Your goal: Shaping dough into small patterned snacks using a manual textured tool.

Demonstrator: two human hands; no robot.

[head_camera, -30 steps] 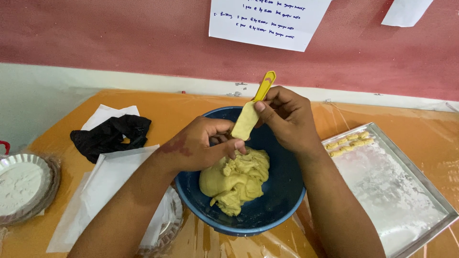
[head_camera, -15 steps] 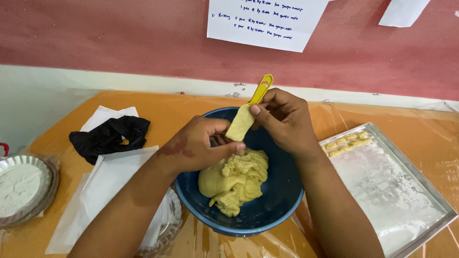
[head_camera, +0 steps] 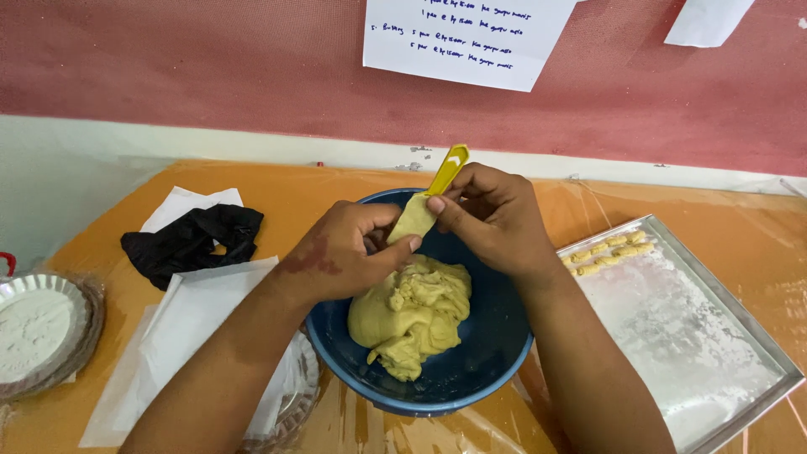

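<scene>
A blue bowl [head_camera: 471, 370] on the orange table holds a lump of yellow dough [head_camera: 412, 311]. Above it my right hand [head_camera: 492, 220] grips a yellow plastic spoon-shaped mould [head_camera: 444, 172] whose scoop end is packed with dough. My left hand [head_camera: 345, 252] hovers over the bowl's near-left side, thumb and fingers pressing on the dough in the mould's scoop.
A floured metal tray [head_camera: 714, 370] lies to the right with several small shaped dough pieces [head_camera: 607, 252] along its far edge. On the left are white papers [head_camera: 189, 315], a black cloth [head_camera: 192, 240] and a foil dish of flour [head_camera: 34, 328]. A red wall with paper notes stands behind.
Both hands stay over the bowl; my left thumb and fingers have shifted slightly on the dough in the mould. The dough lump and bowl have not moved.
</scene>
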